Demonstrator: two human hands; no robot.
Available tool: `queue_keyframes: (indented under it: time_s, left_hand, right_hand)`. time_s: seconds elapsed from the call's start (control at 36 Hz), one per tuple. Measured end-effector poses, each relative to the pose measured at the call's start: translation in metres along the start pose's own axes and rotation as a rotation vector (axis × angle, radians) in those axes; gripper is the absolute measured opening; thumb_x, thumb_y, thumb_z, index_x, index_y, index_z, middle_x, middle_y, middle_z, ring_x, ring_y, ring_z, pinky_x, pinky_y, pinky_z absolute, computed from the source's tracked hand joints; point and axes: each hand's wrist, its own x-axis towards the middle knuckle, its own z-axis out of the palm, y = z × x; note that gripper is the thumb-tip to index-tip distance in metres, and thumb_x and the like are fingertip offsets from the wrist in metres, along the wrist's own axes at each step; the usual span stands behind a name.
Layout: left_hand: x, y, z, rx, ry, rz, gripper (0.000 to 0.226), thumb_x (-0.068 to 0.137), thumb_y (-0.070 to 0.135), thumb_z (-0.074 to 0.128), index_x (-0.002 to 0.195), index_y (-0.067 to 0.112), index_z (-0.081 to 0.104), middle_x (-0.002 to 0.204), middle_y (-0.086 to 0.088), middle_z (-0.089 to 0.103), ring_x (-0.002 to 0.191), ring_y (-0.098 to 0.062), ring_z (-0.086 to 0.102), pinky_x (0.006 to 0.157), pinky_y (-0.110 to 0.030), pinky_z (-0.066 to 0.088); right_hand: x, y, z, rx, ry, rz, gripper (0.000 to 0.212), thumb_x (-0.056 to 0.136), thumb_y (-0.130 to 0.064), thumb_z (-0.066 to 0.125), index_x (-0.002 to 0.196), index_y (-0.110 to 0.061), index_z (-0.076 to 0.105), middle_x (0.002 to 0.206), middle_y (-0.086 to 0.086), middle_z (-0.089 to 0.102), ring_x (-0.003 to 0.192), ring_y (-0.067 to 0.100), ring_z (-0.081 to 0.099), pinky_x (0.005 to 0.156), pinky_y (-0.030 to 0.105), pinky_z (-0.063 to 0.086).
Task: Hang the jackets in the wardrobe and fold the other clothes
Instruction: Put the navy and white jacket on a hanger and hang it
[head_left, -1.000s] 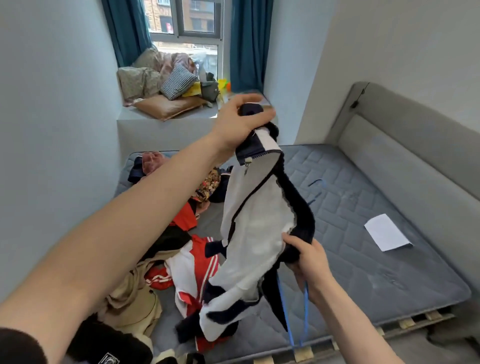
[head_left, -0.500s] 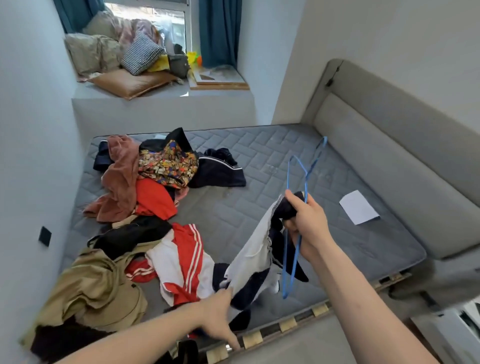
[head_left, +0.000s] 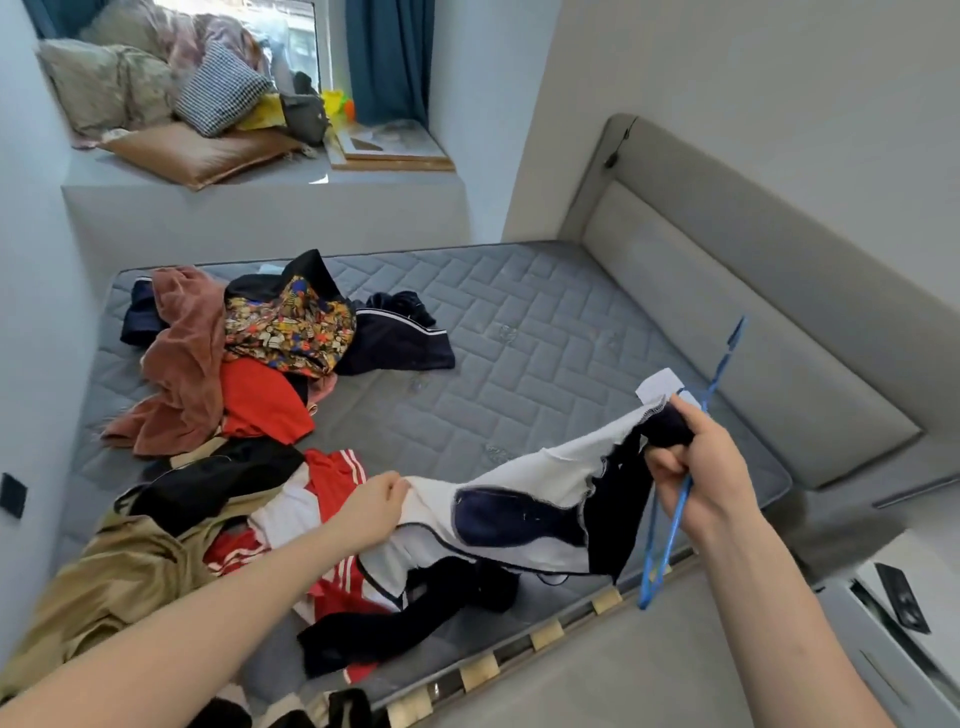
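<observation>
- Right hand (head_left: 698, 465) is up over the near edge of the mattress (head_left: 545, 332), fingers curled tight around two things at once: a dark fold of the white-and-navy jacket (head_left: 524, 499) and the blue hanger (head_left: 675, 499).
- The hanger runs through that fist at a slant, one end poking up past the knuckles toward the headboard (head_left: 753, 312), the other dropping below the wrist toward the floor.
- Left hand (head_left: 371, 506) sits lower and to the left of the right one, pinching the jacket's white cloth.
- Between the two hands the jacket is stretched out, white lining showing with a navy patch in the middle; its dark lower part sags below the hands onto the mattress edge.
- Right behind the left hand lies a red-and-white striped garment (head_left: 332, 483), touching the jacket.
- Further left of that hand, a khaki garment (head_left: 119, 577) with a black piece on top.
- Beyond both hands, a heap: pink garment (head_left: 182, 353), patterned shirt (head_left: 291, 327), red top (head_left: 260, 400).
- A white sheet of paper (head_left: 660, 384) peeks out just above the right hand.
</observation>
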Motion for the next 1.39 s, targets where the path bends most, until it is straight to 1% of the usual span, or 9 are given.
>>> queue_keyframes:
  time_s: [0.25, 0.44, 0.61, 0.75, 0.89, 1.08, 1.22, 1.31, 1.39]
  left_hand:
    - [0.005, 0.140, -0.109, -0.352, -0.105, 0.217, 0.030, 0.105, 0.028, 0.052, 0.077, 0.016, 0.052, 0.074, -0.001, 0.045, 0.068, -0.010, 0.042, 0.064, -0.031, 0.034]
    - [-0.005, 0.222, -0.124, -0.440, -0.306, 0.228, 0.023, 0.100, 0.036, 0.056, 0.083, 0.022, 0.052, 0.081, 0.000, 0.048, 0.077, -0.013, 0.047, 0.071, -0.032, 0.039]
    - [-0.011, 0.250, -0.124, -0.623, -0.340, 0.153, 0.029, 0.105, 0.038, 0.053, 0.093, 0.012, 0.059, 0.083, -0.007, 0.057, 0.076, -0.020, 0.055, 0.071, -0.031, 0.045]
    - [-0.004, 0.250, -0.134, -1.129, -0.141, -0.046, 0.024, 0.109, 0.031, 0.045, 0.121, 0.011, 0.052, 0.085, -0.009, 0.056, 0.077, -0.024, 0.056, 0.089, -0.039, 0.044]
    - [-0.007, 0.256, -0.144, -1.274, -0.020, -0.126, 0.025, 0.109, 0.026, 0.041, 0.092, 0.012, 0.052, 0.076, -0.007, 0.052, 0.071, -0.021, 0.053, 0.080, -0.032, 0.045]
    - [0.013, 0.242, -0.182, -1.191, 0.096, 0.073, 0.019, 0.108, 0.019, 0.045, 0.109, 0.007, 0.059, 0.094, -0.013, 0.062, 0.088, -0.026, 0.062, 0.077, -0.036, 0.054]
    - [0.039, 0.178, -0.187, -0.666, 0.220, 0.033, 0.006, 0.095, 0.011, 0.063, 0.098, 0.006, 0.063, 0.088, -0.006, 0.061, 0.085, -0.021, 0.055, 0.065, -0.022, 0.047]
    - [0.027, 0.144, -0.156, -0.403, 0.243, 0.000, 0.060, 0.088, 0.019, 0.074, 0.141, 0.006, 0.048, 0.132, -0.008, 0.052, 0.116, -0.023, 0.056, 0.099, -0.035, 0.051]
    - [-0.011, 0.127, -0.115, -0.264, 0.135, 0.325, 0.057, 0.080, 0.001, 0.073, 0.133, 0.017, 0.056, 0.134, 0.000, 0.057, 0.116, -0.016, 0.060, 0.091, -0.033, 0.054]
  right_hand:
    - [-0.013, 0.061, -0.039, -0.885, 0.022, -0.079, 0.038, 0.079, -0.025, 0.087, 0.075, -0.016, 0.051, 0.061, -0.005, 0.052, 0.049, 0.010, 0.041, 0.047, 0.023, 0.032]
    - [-0.066, 0.108, 0.014, -0.872, -0.337, -0.157, 0.060, 0.055, -0.056, 0.091, 0.090, -0.033, 0.048, 0.119, -0.032, 0.060, 0.099, -0.014, 0.061, 0.076, 0.021, 0.049]
    - [-0.066, 0.105, 0.048, -0.765, -0.246, -0.255, 0.059, 0.072, -0.032, 0.092, 0.083, -0.013, 0.036, 0.102, 0.000, 0.071, 0.087, -0.009, 0.065, 0.082, 0.034, 0.054]
    - [-0.061, 0.112, 0.043, -0.780, -0.267, -0.241, 0.058, 0.069, -0.030, 0.092, 0.079, -0.021, 0.036, 0.077, -0.017, 0.066, 0.063, 0.003, 0.061, 0.060, 0.020, 0.047]
    - [-0.059, 0.136, 0.037, -0.920, -0.252, -0.181, 0.061, 0.061, -0.033, 0.095, 0.086, -0.014, 0.043, 0.082, 0.000, 0.063, 0.072, 0.014, 0.062, 0.069, 0.040, 0.054]
    - [-0.035, 0.114, 0.030, -0.700, -0.222, -0.163, 0.025, 0.085, -0.008, 0.074, 0.086, 0.001, 0.051, 0.074, 0.016, 0.052, 0.072, 0.026, 0.052, 0.069, 0.039, 0.043]
    - [-0.025, 0.065, 0.021, -0.490, -0.236, -0.293, 0.019, 0.092, -0.005, 0.068, 0.086, -0.009, 0.051, 0.079, 0.010, 0.047, 0.077, 0.020, 0.044, 0.071, 0.037, 0.037]
    - [-0.025, 0.046, 0.024, -0.451, -0.268, -0.307, 0.021, 0.087, -0.020, 0.073, 0.083, -0.014, 0.053, 0.079, 0.008, 0.053, 0.076, 0.018, 0.052, 0.070, 0.035, 0.041]
    - [-0.022, 0.040, 0.027, -0.461, -0.270, -0.288, 0.014, 0.093, -0.019, 0.070, 0.085, -0.017, 0.057, 0.072, -0.001, 0.057, 0.067, 0.012, 0.053, 0.060, 0.023, 0.042]
